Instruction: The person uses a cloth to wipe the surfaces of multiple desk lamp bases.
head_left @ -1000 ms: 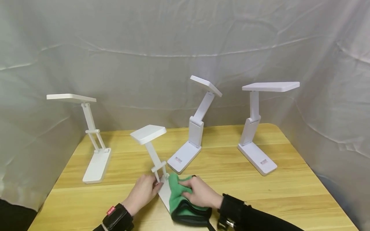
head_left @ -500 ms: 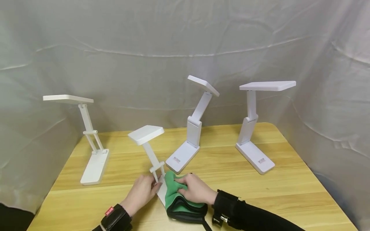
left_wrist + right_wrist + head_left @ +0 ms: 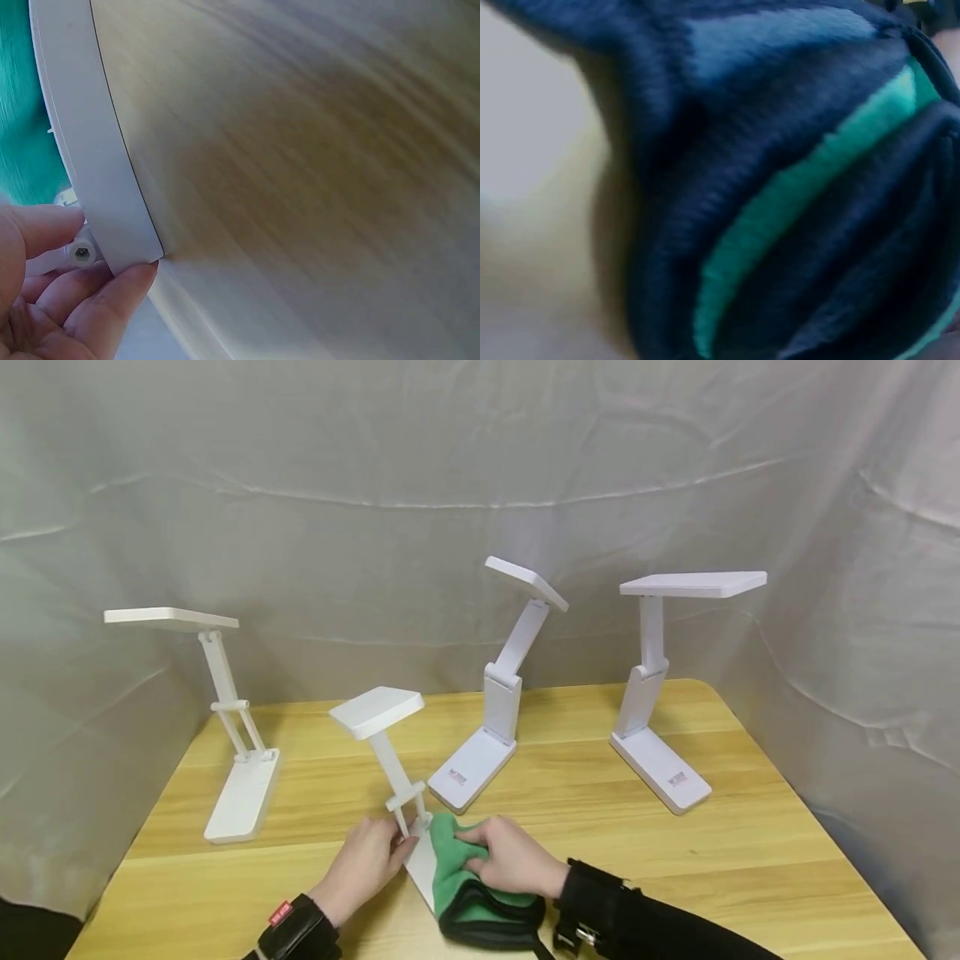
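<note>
A small white folding desk lamp (image 3: 377, 713) stands near the front middle of the table, its head tilted up on a jointed arm. My left hand (image 3: 366, 858) grips the lamp's base at its hinge end; in the left wrist view, thumb and fingers pinch the edge of the base (image 3: 105, 142) beside a hinge screw. My right hand (image 3: 517, 858) holds a folded green cloth (image 3: 456, 860) with black edging against the right side of that base. Folds of the cloth (image 3: 780, 217) fill most of the right wrist view, where the fingers are hidden.
Three more white desk lamps stand further back: a left lamp (image 3: 243, 797), a middle lamp (image 3: 474, 768) and a right lamp (image 3: 660, 770). The wooden table (image 3: 585, 827) ends at a grey curtain (image 3: 420, 552) behind and at both sides.
The right hand and cloth slid a little up along the base, then back down toward the front. The left hand keeps its grip. The whole view has shifted slightly.
</note>
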Demonstrator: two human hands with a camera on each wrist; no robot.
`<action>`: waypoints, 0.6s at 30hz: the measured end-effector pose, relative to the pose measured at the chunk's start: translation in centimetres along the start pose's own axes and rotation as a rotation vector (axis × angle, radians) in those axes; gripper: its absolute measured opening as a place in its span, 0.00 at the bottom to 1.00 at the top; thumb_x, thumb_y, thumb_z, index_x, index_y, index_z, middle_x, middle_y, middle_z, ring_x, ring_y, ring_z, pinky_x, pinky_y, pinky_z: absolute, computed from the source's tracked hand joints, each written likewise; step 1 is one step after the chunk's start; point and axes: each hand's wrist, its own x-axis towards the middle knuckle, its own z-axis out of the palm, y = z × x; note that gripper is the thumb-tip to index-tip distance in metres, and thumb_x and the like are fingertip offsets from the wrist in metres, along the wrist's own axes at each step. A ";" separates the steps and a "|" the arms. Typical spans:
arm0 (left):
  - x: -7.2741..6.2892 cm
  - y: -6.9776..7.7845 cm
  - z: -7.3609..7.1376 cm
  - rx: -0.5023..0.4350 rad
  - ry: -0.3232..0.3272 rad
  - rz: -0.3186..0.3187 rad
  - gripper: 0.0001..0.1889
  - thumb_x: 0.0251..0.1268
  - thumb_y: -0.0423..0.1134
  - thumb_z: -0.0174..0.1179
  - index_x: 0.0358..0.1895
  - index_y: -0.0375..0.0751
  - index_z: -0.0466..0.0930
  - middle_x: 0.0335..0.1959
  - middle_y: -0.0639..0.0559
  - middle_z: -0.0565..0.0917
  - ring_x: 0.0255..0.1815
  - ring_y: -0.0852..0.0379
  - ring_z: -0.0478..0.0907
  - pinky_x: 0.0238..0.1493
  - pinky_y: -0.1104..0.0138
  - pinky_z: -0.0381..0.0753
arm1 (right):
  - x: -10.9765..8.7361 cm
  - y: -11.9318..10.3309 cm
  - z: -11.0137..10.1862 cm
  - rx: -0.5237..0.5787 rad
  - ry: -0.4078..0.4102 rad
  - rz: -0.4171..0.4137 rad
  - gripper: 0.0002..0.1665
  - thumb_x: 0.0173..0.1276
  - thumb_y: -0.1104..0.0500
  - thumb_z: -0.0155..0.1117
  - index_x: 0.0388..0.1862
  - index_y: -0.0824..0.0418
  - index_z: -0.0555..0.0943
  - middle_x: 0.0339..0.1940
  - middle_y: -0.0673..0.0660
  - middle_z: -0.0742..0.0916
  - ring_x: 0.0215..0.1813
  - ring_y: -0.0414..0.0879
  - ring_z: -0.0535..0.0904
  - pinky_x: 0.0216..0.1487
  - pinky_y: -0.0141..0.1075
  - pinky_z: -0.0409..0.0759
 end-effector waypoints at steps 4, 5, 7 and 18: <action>-0.1 0.0 0.0 -0.010 0.009 -0.005 0.04 0.59 0.30 0.69 0.35 0.41 0.85 0.21 0.53 0.84 0.20 0.67 0.72 0.20 0.75 0.70 | 0.4 0.0 0.2 -0.046 0.002 -0.022 0.24 0.67 0.64 0.67 0.63 0.67 0.79 0.61 0.61 0.85 0.21 0.30 0.67 0.35 0.22 0.73; -0.1 0.1 0.0 -0.017 0.009 -0.007 0.04 0.59 0.30 0.69 0.35 0.41 0.85 0.21 0.54 0.83 0.20 0.67 0.72 0.20 0.75 0.70 | -0.1 0.1 0.1 -0.070 -0.003 -0.034 0.25 0.68 0.64 0.67 0.63 0.67 0.79 0.61 0.61 0.85 0.22 0.28 0.68 0.35 0.21 0.72; 0.0 0.1 0.0 -0.029 0.002 -0.015 0.04 0.59 0.30 0.69 0.35 0.41 0.85 0.20 0.54 0.82 0.19 0.68 0.71 0.19 0.76 0.70 | -1.3 0.1 0.0 -0.134 -0.023 -0.080 0.25 0.69 0.63 0.66 0.65 0.67 0.78 0.59 0.62 0.86 0.22 0.28 0.69 0.34 0.19 0.75; -0.1 0.2 -0.1 -0.034 -0.022 -0.070 0.03 0.59 0.31 0.69 0.35 0.40 0.85 0.18 0.58 0.78 0.19 0.69 0.68 0.19 0.76 0.68 | -4.6 -1.5 1.6 -0.897 0.016 -0.490 0.33 0.57 0.62 0.73 0.63 0.69 0.79 0.63 0.65 0.84 0.67 0.50 0.81 0.55 0.31 0.86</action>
